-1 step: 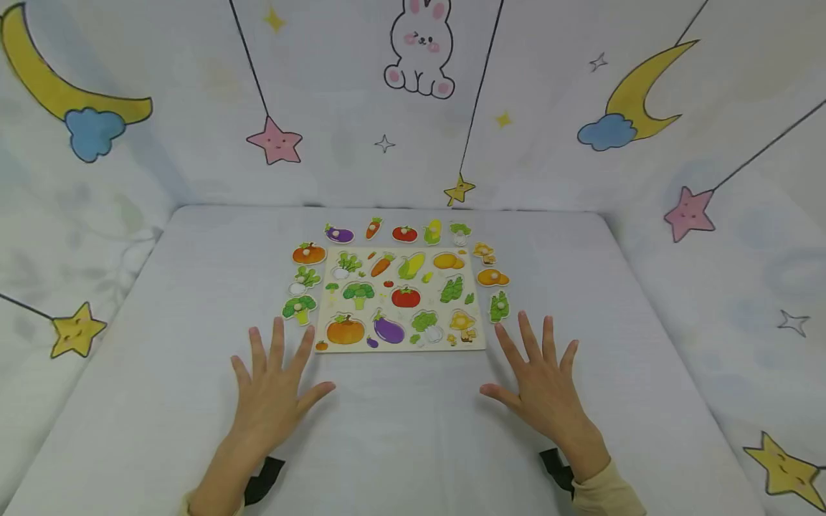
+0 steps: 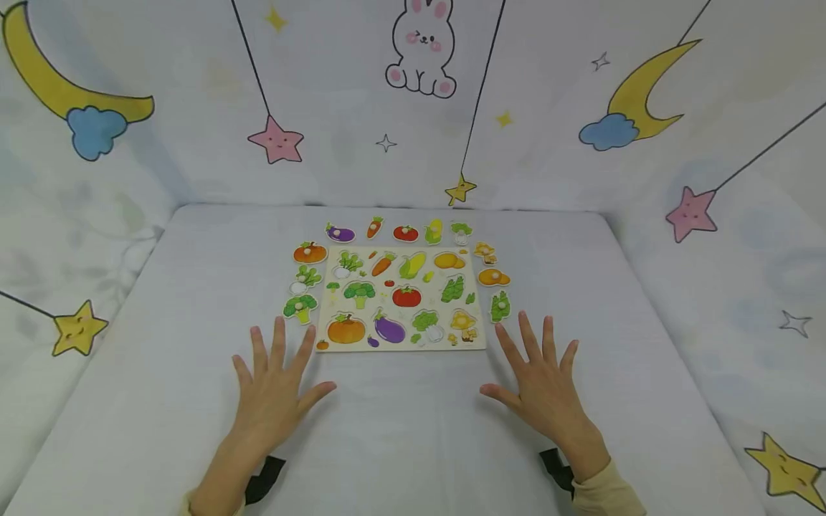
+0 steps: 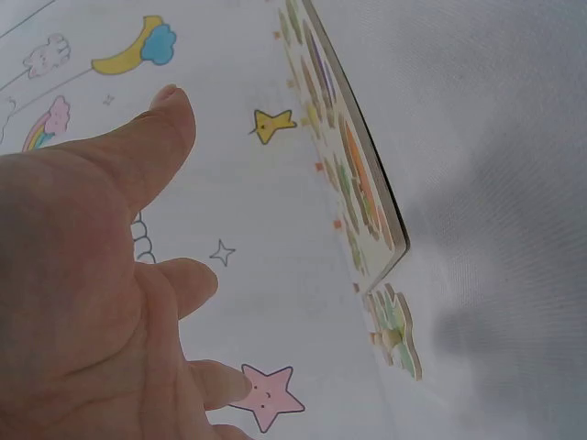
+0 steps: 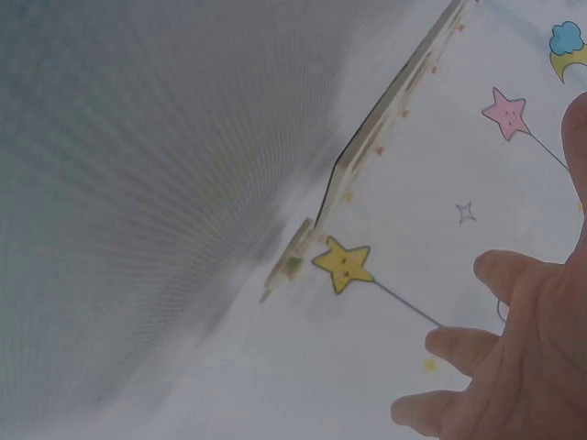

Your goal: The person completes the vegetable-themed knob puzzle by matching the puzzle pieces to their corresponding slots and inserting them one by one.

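Observation:
A pale vegetable puzzle board (image 2: 374,340) lies flat on the white table, with pictured shapes across its face. My left hand (image 2: 271,401), fingers spread and palm down, is near its front left corner, holding nothing. Closest to those fingertips is a broccoli piece (image 2: 300,308). On the other side my right hand (image 2: 548,394) is spread likewise and empty, its index fingertip just below a leafy green piece (image 2: 500,306). The left wrist view shows the board edge (image 3: 396,234) beyond the thumb; in the right wrist view the board (image 4: 390,101) appears edge-on.
Loose knobbed pieces surround the board: a pumpkin (image 2: 310,253), a white radish (image 2: 305,279), an eggplant (image 2: 340,233), a carrot (image 2: 375,228), a tomato (image 2: 406,233), corn (image 2: 434,231), a green-topped piece (image 2: 461,232), mushrooms (image 2: 485,252) and potatoes (image 2: 493,277). A printed cloth wall (image 2: 335,165) rises behind the table.

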`<move>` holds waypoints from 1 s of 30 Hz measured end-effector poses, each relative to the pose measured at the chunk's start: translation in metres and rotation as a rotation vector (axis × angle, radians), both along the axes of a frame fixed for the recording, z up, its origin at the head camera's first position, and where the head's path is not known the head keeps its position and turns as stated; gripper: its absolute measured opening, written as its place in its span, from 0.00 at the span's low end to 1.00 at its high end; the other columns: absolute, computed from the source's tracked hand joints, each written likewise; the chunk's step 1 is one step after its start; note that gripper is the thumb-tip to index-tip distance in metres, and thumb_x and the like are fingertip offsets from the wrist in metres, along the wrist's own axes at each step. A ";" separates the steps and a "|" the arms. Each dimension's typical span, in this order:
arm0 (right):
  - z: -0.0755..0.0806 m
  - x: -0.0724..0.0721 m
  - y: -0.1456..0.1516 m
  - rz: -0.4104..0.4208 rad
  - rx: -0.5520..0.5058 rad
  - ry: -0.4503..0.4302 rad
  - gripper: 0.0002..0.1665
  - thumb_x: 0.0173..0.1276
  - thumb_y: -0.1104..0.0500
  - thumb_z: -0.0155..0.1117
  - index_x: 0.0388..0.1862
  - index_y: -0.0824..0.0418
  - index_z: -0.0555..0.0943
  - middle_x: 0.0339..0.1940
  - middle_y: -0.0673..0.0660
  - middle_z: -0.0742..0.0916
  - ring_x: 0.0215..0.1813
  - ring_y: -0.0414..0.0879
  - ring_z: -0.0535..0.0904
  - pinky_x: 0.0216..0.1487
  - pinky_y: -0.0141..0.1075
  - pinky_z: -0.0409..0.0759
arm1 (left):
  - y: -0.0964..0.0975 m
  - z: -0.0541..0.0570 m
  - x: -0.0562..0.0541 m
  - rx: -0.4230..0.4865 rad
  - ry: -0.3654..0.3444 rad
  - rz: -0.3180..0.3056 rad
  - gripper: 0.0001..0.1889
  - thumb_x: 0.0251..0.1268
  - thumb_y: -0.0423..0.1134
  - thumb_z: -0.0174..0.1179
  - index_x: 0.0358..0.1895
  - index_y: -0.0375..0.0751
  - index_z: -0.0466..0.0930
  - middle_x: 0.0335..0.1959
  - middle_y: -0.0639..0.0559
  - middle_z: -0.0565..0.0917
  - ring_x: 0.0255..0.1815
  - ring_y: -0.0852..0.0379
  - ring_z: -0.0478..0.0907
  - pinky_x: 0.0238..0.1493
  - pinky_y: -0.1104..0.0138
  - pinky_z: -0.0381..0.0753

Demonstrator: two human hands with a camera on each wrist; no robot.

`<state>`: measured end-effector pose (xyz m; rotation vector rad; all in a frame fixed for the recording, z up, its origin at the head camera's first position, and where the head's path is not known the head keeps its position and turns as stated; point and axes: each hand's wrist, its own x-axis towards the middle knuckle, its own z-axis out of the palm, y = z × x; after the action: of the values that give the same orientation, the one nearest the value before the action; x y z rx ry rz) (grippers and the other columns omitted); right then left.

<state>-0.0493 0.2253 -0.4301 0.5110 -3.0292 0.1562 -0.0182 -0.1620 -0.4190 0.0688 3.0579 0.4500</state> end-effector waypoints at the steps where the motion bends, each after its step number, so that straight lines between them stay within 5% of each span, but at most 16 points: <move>1: 0.000 -0.001 0.000 0.004 -0.004 0.002 0.58 0.56 0.28 0.64 0.79 0.50 0.55 0.81 0.65 0.51 0.79 0.72 0.35 0.61 0.81 0.42 | -0.001 0.000 0.000 0.002 0.002 0.003 0.48 0.59 0.62 0.62 0.79 0.51 0.49 0.80 0.35 0.32 0.76 0.24 0.26 0.63 0.23 0.36; 8: -0.003 -0.007 0.002 0.008 -0.026 0.012 0.60 0.53 0.28 0.66 0.79 0.50 0.56 0.81 0.65 0.51 0.80 0.70 0.35 0.63 0.79 0.42 | -0.003 -0.003 0.001 0.032 0.035 0.001 0.48 0.60 0.61 0.63 0.78 0.49 0.50 0.79 0.30 0.37 0.76 0.24 0.29 0.64 0.24 0.40; 12: -0.003 -0.010 0.004 -0.001 -0.028 0.017 0.60 0.53 0.28 0.67 0.79 0.50 0.56 0.81 0.65 0.53 0.80 0.69 0.38 0.64 0.78 0.43 | 0.000 -0.008 -0.005 0.037 0.049 -0.012 0.47 0.60 0.59 0.64 0.77 0.40 0.54 0.78 0.28 0.46 0.77 0.25 0.38 0.66 0.27 0.46; 22: -0.003 -0.011 0.010 0.008 -0.049 0.031 0.59 0.52 0.27 0.67 0.78 0.51 0.59 0.79 0.67 0.58 0.80 0.69 0.41 0.65 0.77 0.45 | 0.011 -0.028 -0.024 -0.007 -0.099 -0.064 0.45 0.64 0.57 0.60 0.75 0.30 0.55 0.78 0.35 0.52 0.78 0.29 0.42 0.67 0.29 0.48; 30: -0.005 -0.013 0.010 0.033 -0.080 0.044 0.58 0.53 0.27 0.66 0.77 0.51 0.60 0.78 0.68 0.61 0.79 0.70 0.44 0.64 0.77 0.47 | 0.012 -0.030 -0.029 -0.019 -0.123 -0.007 0.39 0.71 0.53 0.55 0.74 0.28 0.56 0.77 0.33 0.53 0.78 0.29 0.43 0.69 0.31 0.49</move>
<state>-0.0621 0.2353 -0.4353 0.5508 -2.9587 0.2627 -0.0470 -0.1504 -0.4491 0.0494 2.9403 0.4084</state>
